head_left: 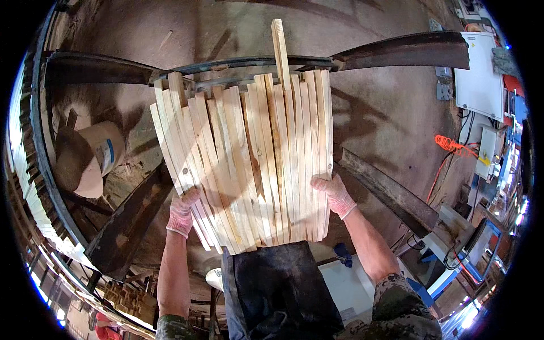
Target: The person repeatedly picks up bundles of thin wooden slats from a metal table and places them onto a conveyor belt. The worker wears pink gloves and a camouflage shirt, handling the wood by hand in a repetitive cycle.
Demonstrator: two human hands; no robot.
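Observation:
A broad row of pale wooden strips [243, 164] lies side by side in front of me, their ends uneven. My left hand [183, 211], in a pinkish-white knit glove, is closed on the outer left strips near their close end. On the opposite edge my right hand [335, 196], gloved alike, grips the outermost strips with its thumb on top. Fingers under the wood are hidden. One strip [280, 51] sticks out well past the others at the far side. The far ends rest at a dark metal bar [243, 63].
Dark metal beams [396, 51] run out to both sides of the stack. A cardboard drum [102, 150] stands at left, near stacked wood pieces [130, 300]. A white cabinet [479, 76] and a coiled orange hose [450, 144] are at right. My dark apron [277, 289] is below the strips.

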